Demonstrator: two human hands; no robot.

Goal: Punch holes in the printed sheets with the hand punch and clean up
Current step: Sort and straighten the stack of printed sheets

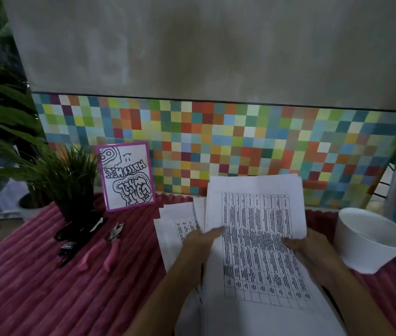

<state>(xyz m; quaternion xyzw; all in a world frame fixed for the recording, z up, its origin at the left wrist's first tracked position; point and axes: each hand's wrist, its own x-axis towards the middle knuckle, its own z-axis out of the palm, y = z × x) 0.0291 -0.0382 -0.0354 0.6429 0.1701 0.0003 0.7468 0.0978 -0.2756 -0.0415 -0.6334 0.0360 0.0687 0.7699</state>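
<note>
Holding a stack of printed sheets (pixel 255 214) up over the desk (pixel 34 287) with both hands. Left hand (pixel 200 241) pinching the left edge, fingers closed on the paper. Right hand (pixel 308 246) gripping the right edge, fingers closed on it too. More sheets (pixel 180 229) lying flat underneath, a bit to the left. Pink hand punch (pixel 106 246) resting on the red cloth, well apart from the hands, untouched. White bowl (pixel 371 241) just to the right. Likely still tidying the stack, no holes seen yet. Next: lining up the edges, putting the stack down, then reaching left for the punch.
</note>
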